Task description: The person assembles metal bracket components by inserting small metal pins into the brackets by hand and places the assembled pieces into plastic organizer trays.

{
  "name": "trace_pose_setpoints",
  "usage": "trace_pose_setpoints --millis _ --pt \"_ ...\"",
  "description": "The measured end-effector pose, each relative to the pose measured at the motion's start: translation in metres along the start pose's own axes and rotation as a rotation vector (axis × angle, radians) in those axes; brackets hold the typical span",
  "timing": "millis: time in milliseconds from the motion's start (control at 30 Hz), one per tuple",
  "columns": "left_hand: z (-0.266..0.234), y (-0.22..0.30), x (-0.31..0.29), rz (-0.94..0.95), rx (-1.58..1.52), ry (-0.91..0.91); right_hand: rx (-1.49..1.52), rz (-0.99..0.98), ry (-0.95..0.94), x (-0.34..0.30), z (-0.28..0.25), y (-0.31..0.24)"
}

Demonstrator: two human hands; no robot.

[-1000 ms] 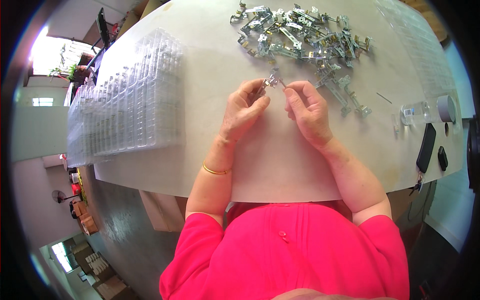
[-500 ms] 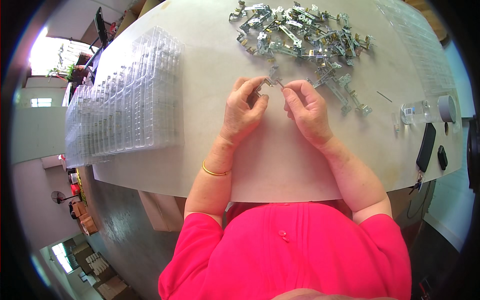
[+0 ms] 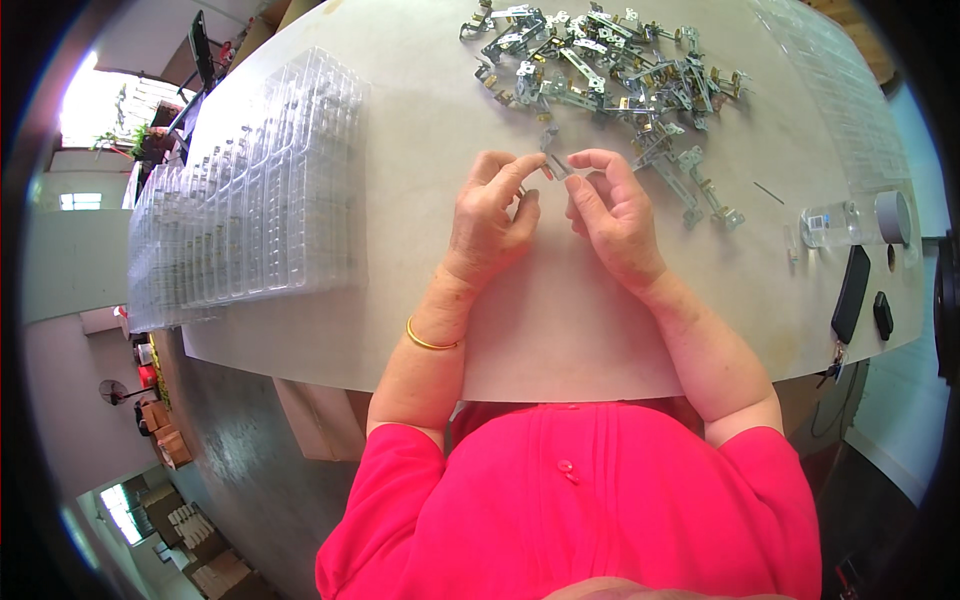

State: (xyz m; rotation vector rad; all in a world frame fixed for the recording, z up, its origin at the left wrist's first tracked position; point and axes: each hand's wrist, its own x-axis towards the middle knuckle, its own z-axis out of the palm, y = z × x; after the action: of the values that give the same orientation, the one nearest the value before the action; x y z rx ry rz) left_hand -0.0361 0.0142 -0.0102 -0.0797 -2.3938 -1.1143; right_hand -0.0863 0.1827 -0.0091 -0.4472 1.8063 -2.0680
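In the middle of the table my left hand (image 3: 488,215) is closed, thumb and fingers pinching a small metal bracket (image 3: 549,172) that the fingers largely cover. Facing it closely, my right hand (image 3: 617,212) is closed too. Its thumb presses a thin grey metal piece (image 3: 562,163) against the curled fingers, while the index finger is lifted toward the left hand. Whether the two metal parts are joined cannot be made out. Just beyond the fingertips begins a loose pile of metal brackets (image 3: 590,68), silver with brass-coloured bits.
Stacked clear plastic trays (image 3: 290,190) holding small parts stand at the left. More clear trays (image 3: 840,90) lie at the far right. A clear jar (image 3: 832,226) with a grey lid, a thin rod (image 3: 769,192), a black case (image 3: 852,295) and a key fob (image 3: 883,316) lie on the right.
The left index finger has come forward over the bracket, covering more of it. My right index finger has lifted and straightened away from the thumb. The forearms have hardly shifted.
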Motion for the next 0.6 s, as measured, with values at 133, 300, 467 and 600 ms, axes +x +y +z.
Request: trace_pose_setpoints --millis 133,300,467,600 --pt "0.001 0.0 -0.001 0.068 0.068 0.009 0.014 0.004 0.016 0.001 0.001 0.0" --pt "0.0 0.002 -0.001 0.102 0.132 0.02 -0.072 -0.101 0.073 0.002 0.005 0.008" --pt "0.002 -0.001 -0.003 0.158 0.142 0.022 -0.277 -0.311 0.146 0.004 0.002 0.011" --pt "0.002 -0.002 -0.002 0.212 0.15 -0.006 -0.217 -0.301 0.132 0.005 0.001 0.011"
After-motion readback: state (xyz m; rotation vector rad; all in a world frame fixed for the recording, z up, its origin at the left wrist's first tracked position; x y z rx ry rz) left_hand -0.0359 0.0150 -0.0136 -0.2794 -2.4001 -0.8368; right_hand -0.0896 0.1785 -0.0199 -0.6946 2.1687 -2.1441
